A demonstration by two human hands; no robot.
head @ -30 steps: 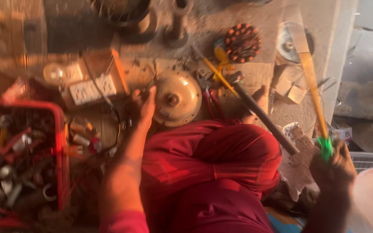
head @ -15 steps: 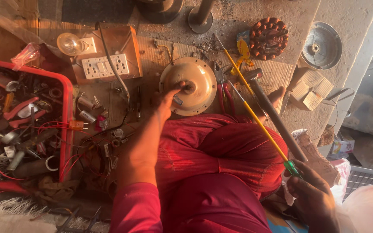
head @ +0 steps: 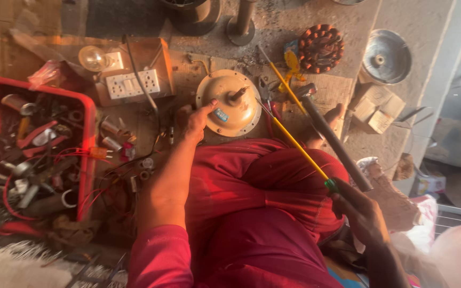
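1. we see the left hand [head: 196, 120] resting on the near-left rim of a round cream motor housing [head: 229, 104]. thumb tip lies up on its top face beside a small blue sticker, other fingers curl round the edge. so fingers are closed on the rim, not spread.
2. the housing sits flat on a wooden board [head: 188, 80] on the floor, just ahead of the knees in red cloth. its short shaft [head: 238, 94] sticks up from the centre and tilts a bit to the right.
3. our right hand [head: 361, 213] is well apart, low at the right, fingers wrapped tight round the green grip of a long yellow screwdriver [head: 294, 144].
4. key relation: the screwdriver's long axis runs up-left from the right hand, tip ending at the housing's right rim, near the shaft. we can't tell if the tip touches.
5. left hand is by far the nearer one to the housing; the right only reaches it via the tool.
6. around it: a dark pipe [head: 334, 141] lying roughly parallel to the screwdriver, a copper-wound stator [head: 320, 48], a socket box w/ bulb [head: 132, 72], and a red tray [head: 84, 160] of parts on the left.
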